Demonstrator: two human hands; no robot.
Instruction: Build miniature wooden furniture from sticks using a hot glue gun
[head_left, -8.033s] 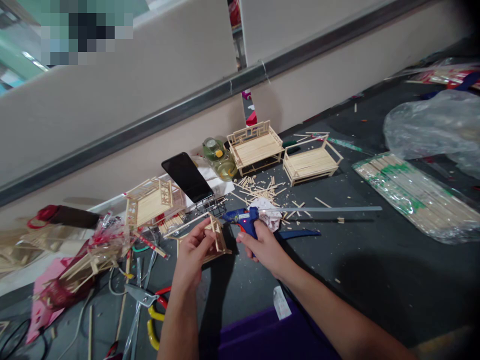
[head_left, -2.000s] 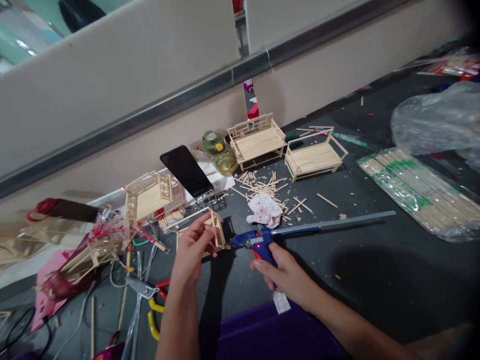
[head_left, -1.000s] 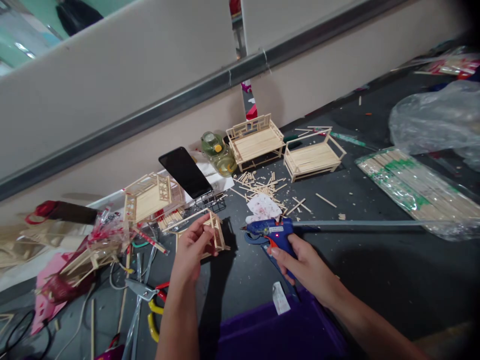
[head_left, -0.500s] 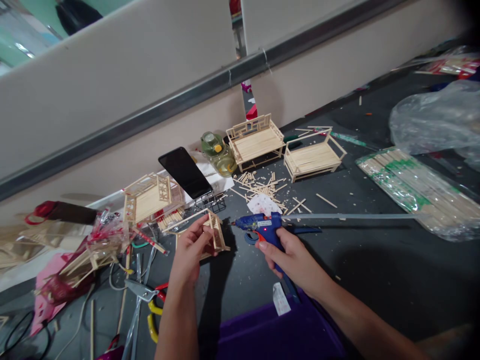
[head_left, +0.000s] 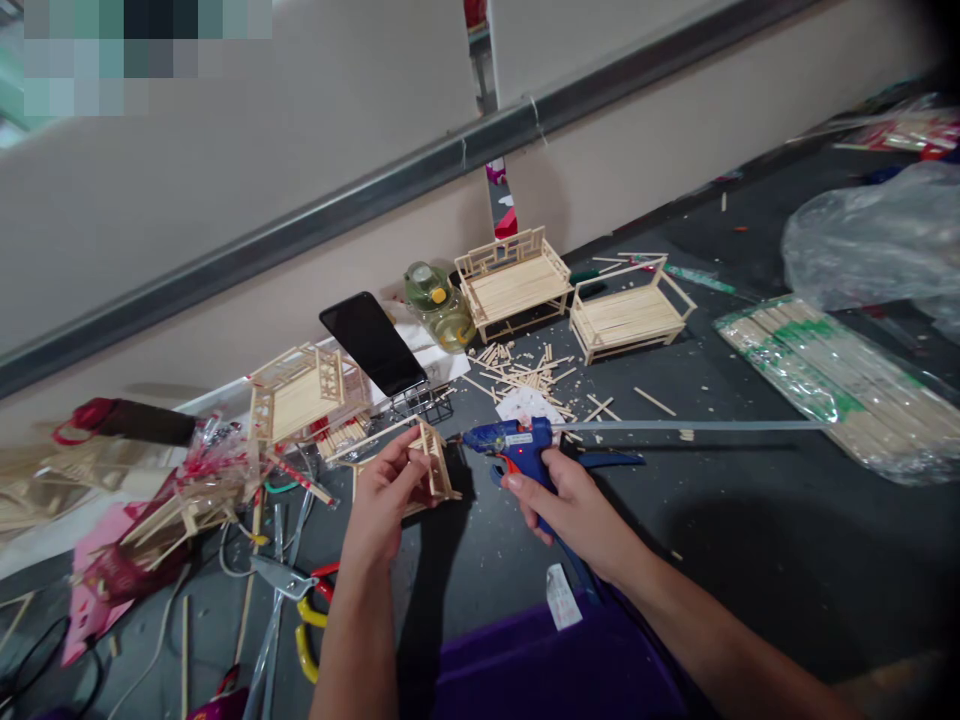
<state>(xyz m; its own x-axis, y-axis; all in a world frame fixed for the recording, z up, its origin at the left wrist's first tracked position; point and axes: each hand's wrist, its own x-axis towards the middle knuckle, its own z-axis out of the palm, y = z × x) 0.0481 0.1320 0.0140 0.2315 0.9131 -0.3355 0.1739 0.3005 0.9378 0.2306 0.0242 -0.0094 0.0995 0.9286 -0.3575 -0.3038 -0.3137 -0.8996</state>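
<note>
My left hand [head_left: 384, 497] pinches a small stick-built model bench [head_left: 429, 468], tilted on its end on the dark table. My right hand [head_left: 568, 505] is wrapped round the grip of a blue hot glue gun [head_left: 507, 441] with a lit red lamp. Its nozzle points left, a short way from the bench's frame. A long clear glue stick [head_left: 690, 427] runs out of the gun's back to the right.
Two finished stick benches [head_left: 512, 281] [head_left: 628, 312], a jar [head_left: 440, 306], a phone on a wire stand [head_left: 373, 343] and loose stick offcuts [head_left: 525, 375] lie behind. A bag of skewers [head_left: 840, 382] sits right. Pliers [head_left: 307, 625] and cutters lie left.
My right hand has swung the glue gun back left, bringing its nozzle close to the bench. My left hand has kept the bench still.
</note>
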